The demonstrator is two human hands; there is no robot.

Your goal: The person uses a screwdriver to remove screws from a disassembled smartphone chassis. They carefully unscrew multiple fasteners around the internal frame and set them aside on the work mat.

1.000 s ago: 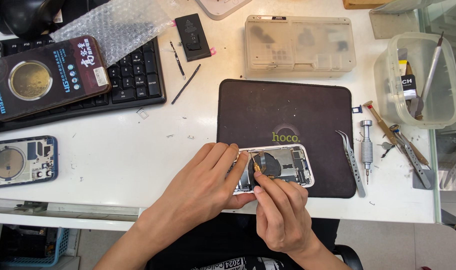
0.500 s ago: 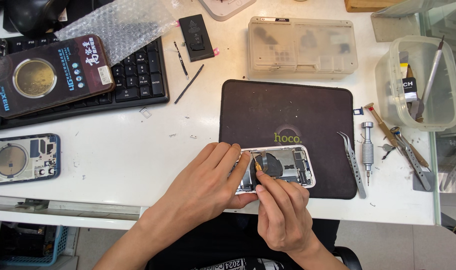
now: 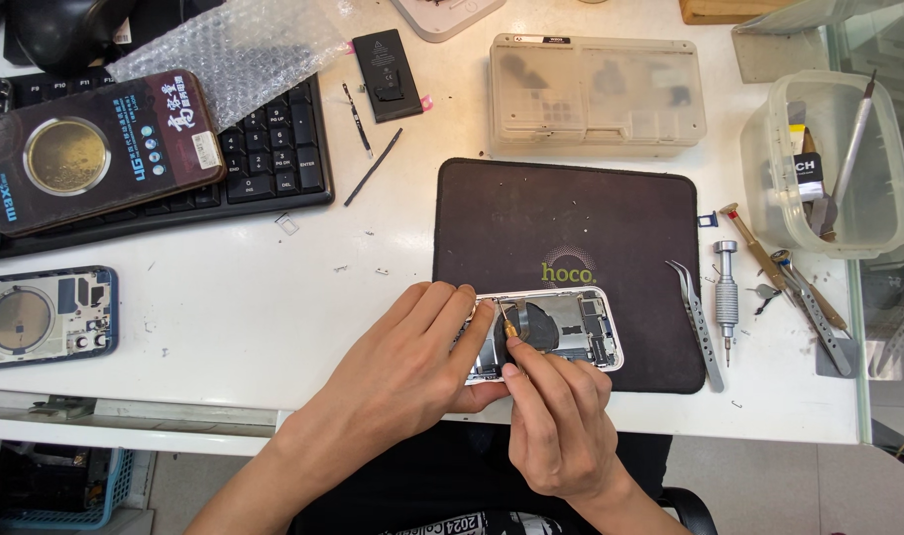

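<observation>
1. On the dark work mat (image 3: 571,213), near its front edge: opened phone (image 3: 561,330), white frame, back off, internals exposed, lying flat lengthwise left to right.
2. Left hand (image 3: 402,372) rested palm down over the phone's left end; fingers together, tips pressing the frame edge, thumb tucked under the near side. Braced the phone, no full wrap around it.
3. Right hand (image 3: 556,426) came in from the front edge; thumb and forefinger pinched shut on a small tool with a brass-coloured tip (image 3: 509,327). Tip sat on the phone's internals just left of the round black part. Exact contact point too small to tell.
4. Just right of the phone, on the mat's right edge: steel tweezers (image 3: 698,322). Beside them on the white table (image 3: 274,307): silver screwdriver (image 3: 727,297) and more hand tools.
5. Further right: clear plastic tub (image 3: 839,168) with tools standing in it.
6. Behind the mat: translucent parts box (image 3: 596,89), lid closed.
7. Far left: second opened phone with a blue frame (image 3: 41,317) near the table's front edge, well apart from the hands.
8. Back left: black keyboard (image 3: 264,159) with a brown retail package (image 3: 85,149) lying on it, bubble wrap (image 3: 224,45) behind, small black battery (image 3: 388,74) just right of that.
</observation>
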